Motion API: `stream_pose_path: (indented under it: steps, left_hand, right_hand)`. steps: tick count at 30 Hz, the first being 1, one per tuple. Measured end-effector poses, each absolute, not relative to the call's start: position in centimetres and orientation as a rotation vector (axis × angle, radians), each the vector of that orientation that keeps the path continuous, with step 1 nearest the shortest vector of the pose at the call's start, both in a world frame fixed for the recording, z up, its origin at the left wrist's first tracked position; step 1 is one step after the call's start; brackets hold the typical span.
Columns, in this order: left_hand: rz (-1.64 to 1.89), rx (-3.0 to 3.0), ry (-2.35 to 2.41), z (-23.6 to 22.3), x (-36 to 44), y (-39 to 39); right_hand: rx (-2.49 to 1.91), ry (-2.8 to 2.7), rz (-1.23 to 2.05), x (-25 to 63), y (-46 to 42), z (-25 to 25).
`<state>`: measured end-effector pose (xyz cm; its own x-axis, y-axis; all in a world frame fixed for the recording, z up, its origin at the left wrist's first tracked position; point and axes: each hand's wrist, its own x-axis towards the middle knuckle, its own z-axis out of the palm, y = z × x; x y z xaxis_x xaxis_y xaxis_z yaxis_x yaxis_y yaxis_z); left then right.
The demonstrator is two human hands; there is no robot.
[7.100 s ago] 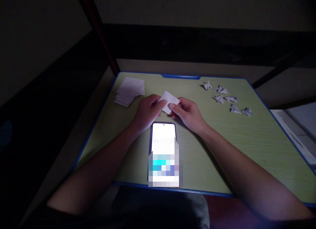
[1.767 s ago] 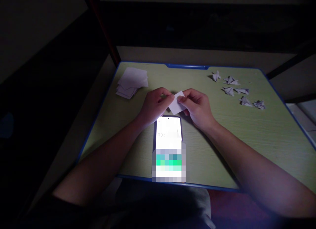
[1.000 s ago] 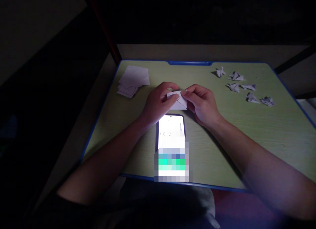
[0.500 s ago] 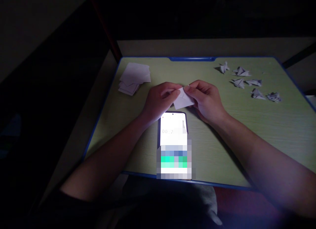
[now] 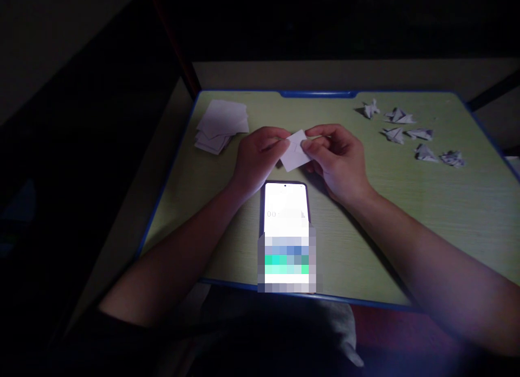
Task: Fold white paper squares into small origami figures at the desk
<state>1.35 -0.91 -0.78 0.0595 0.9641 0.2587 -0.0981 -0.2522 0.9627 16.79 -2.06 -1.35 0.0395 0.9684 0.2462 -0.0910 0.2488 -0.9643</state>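
One small creased white paper (image 5: 296, 156) is held aloft between the left hand (image 5: 257, 156) and the right hand (image 5: 344, 159), each pinching it with the thumb on top, just beyond the far end of the lit phone (image 5: 285, 202) on the desk (image 5: 349, 258). Misalignment looks the likeliest fault: with no flat surface backing the paper, an uneven pull from either thumb could skew a crease or tear the sheet. The dim room adds to that, since a faint line is easily misread, and the thumbs cover part of the paper. A loosened pinch could drop it onto the phone. Farther off, the left hand could jostle the loose stack of sheets (image 5: 222, 117) by drifting outward, and a wide right-hand swing could scatter the six folded paper pieces (image 5: 400, 116).
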Motion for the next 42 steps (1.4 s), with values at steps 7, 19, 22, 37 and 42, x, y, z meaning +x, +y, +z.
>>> stream_pose_path:
  steps: [7,19,22,37,42]
  left_hand:
    - [1.403,1.326,0.959,-0.8,1.4,-0.7]
    - [1.442,1.273,1.002,-0.4,1.4,-0.6]
    - [1.435,1.264,0.993,-0.4,1.4,-0.6]
    - [1.411,1.257,1.065,-0.4,1.5,-0.6]
    - [1.403,1.218,1.108,-0.1,1.6,-0.8]
  right_hand:
    - [-1.033,-1.240,1.013,16.6,-2.5,-0.9]
    - [-1.075,-1.359,0.974,16.7,-3.0,-0.5]
    - [-1.083,-1.330,0.984,16.6,-2.9,-0.7]
    - [-1.067,-1.275,0.961,16.4,-2.9,-0.5]
    - [-1.100,-1.242,0.976,16.4,-3.0,-0.3]
